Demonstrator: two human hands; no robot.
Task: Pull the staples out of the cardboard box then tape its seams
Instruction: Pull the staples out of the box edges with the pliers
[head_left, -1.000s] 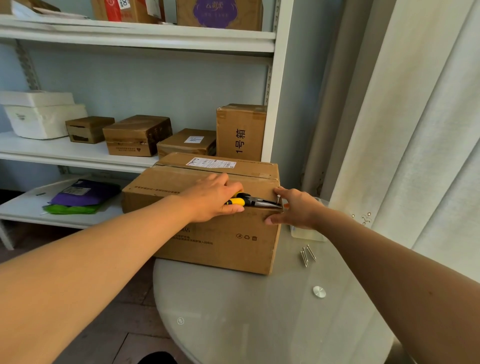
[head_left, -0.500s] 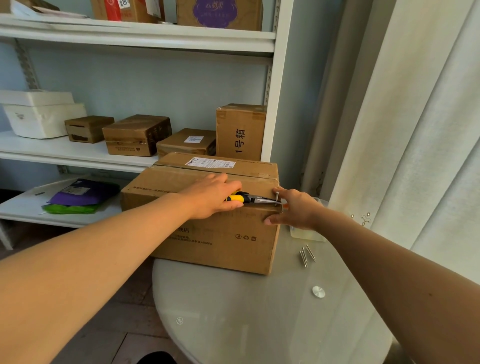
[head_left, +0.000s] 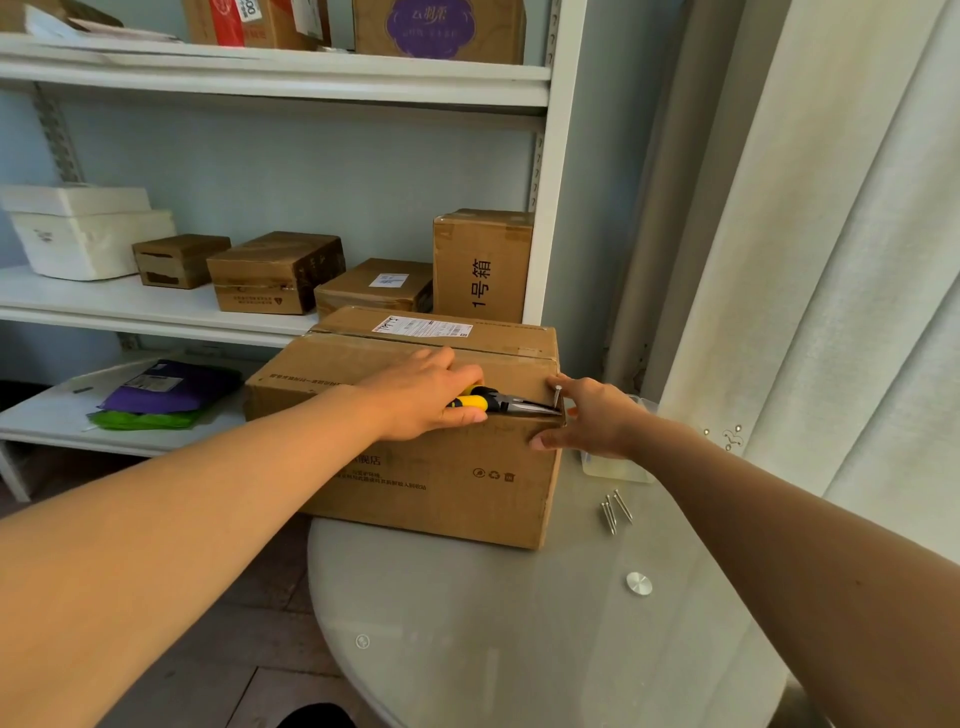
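Observation:
A large brown cardboard box (head_left: 431, 483) with a shipping label on top stands on the round glass table (head_left: 519, 623). My left hand (head_left: 421, 395) grips yellow-handled needle-nose pliers (head_left: 498, 404) laid along the box's top front edge. Their tips reach a metal nail (head_left: 557, 396) that sticks up at the box's right top corner. My right hand (head_left: 592, 421) rests on that corner, thumb on the front face and fingers around the side.
Three pulled nails (head_left: 614, 510) lie on the glass beside a clear plastic container (head_left: 618, 467). A white shelf unit (head_left: 156, 306) behind holds several smaller boxes. A curtain (head_left: 831, 260) hangs at the right.
The pliers' tips have risen slightly at the box corner and the nail stands a little higher. Both hands stay in nearly the same place.

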